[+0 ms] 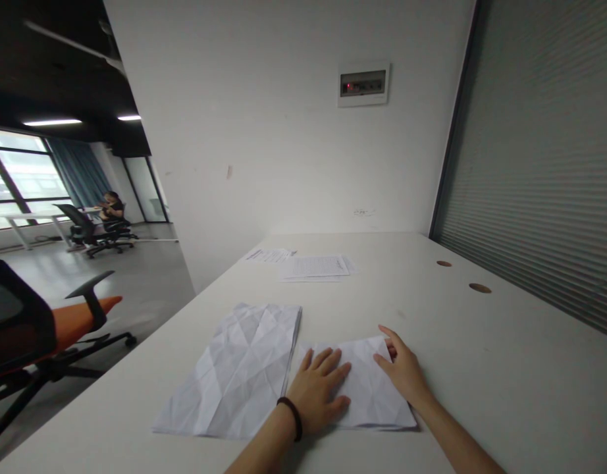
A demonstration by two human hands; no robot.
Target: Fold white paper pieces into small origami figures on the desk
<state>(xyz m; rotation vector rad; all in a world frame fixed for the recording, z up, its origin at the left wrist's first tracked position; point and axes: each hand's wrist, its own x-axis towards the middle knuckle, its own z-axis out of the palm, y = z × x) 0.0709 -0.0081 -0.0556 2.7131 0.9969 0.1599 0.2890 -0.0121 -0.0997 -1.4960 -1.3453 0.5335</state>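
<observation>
A creased white paper stack (365,388), smaller and squarish, lies on the white table in front of me. My left hand (318,393), with a dark band at the wrist, rests flat on its left part, fingers spread. At its upper right edge is my right hand (405,368), the thumb over the paper and the other fingers curled at the edge, the index finger reaching past the corner. Fingertips there are partly hidden. Left of it lies a larger stack of creased white paper (239,368), its layers showing along the right side.
Printed sheets (316,266) lie farther back on the table (432,309), with more papers (268,255) to their left. Two round holes (480,288) are near the right edge, beside a blind-covered partition (540,197). An orange office chair (71,322) stands left; a person (112,209) sits far off.
</observation>
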